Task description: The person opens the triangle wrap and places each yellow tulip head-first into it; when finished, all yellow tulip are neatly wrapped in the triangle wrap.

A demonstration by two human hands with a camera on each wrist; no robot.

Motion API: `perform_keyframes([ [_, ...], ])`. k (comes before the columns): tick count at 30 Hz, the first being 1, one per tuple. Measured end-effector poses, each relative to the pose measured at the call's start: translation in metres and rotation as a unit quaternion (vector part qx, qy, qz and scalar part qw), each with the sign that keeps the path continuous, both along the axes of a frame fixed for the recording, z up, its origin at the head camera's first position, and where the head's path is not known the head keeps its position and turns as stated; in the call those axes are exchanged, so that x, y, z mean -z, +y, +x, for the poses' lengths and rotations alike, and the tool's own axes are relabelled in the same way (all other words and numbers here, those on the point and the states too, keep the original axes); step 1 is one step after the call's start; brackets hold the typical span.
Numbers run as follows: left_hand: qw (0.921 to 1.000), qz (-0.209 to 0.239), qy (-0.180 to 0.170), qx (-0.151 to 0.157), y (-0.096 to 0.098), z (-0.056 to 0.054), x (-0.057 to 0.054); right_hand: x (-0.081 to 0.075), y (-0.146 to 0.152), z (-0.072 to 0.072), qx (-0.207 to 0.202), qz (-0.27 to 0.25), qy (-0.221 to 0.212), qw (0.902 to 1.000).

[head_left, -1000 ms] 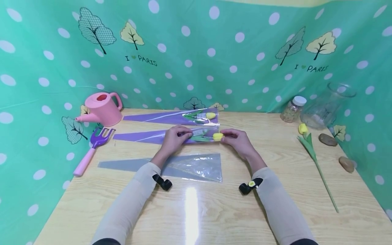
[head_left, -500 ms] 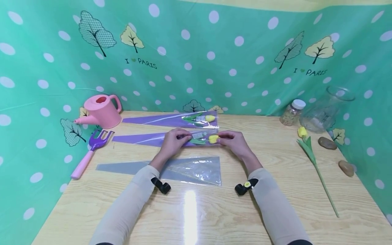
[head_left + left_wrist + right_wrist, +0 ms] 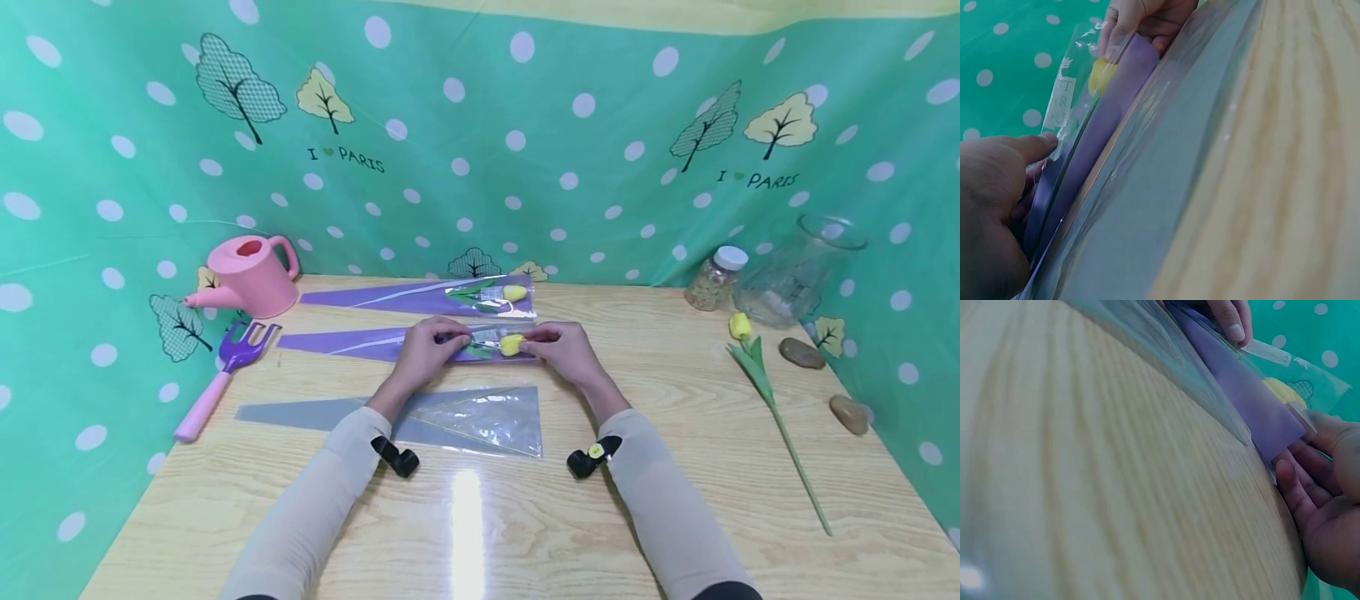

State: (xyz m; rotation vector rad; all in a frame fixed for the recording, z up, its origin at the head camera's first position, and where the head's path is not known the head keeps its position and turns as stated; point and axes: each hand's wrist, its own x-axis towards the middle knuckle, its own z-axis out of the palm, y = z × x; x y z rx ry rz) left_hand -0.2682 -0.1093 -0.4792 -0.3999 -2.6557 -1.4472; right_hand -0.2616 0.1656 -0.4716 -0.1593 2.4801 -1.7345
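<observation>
In the head view a purple flower sleeve (image 3: 337,342) with a clear front lies flat between my hands. My left hand (image 3: 426,352) pinches its edge, thumb beside a white label strip (image 3: 1061,103) in the left wrist view. A yellow tulip (image 3: 512,344) lies with its head just inside the sleeve's wide end. My right hand (image 3: 567,353) pinches at the tulip head there; in the right wrist view its fingers (image 3: 1297,490) spread under the sleeve's purple corner (image 3: 1282,434). The tulip's stem (image 3: 1082,131) runs down the sleeve toward the left hand.
Behind lies another purple sleeve (image 3: 405,295) with a yellow tulip inside; nearer lies a flat grey sleeve (image 3: 480,417). A pink watering can (image 3: 258,279) and garden fork (image 3: 217,379) stand left. At right are a loose tulip (image 3: 780,425), a jar (image 3: 712,282), a glass vase (image 3: 787,287) and stones (image 3: 801,352).
My right hand has moved left, taking the tulip head further into the purple sleeve. The left hand stays at the sleeve's edge.
</observation>
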Motion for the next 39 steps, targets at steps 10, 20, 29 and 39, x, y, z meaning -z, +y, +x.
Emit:
perform_keyframes([
  [10,0.9999,-0.010,0.008,0.007,0.001,-0.003,0.001,-0.009,0.023,0.014,0.047,-0.011,-0.005,0.9988],
  [20,0.9992,-0.035,0.017,0.006,0.011,-0.004,-0.003,-0.023,0.041,0.052,0.015,0.006,0.021,0.9997],
  [29,0.9983,-0.043,0.036,0.014,0.008,0.019,-0.016,-0.011,0.032,0.085,-0.074,0.044,0.032,0.9957],
  [39,0.9883,-0.054,-0.032,0.139,-0.001,0.095,-0.014,0.005,0.024,0.099,-0.110,0.155,0.108,0.9759],
])
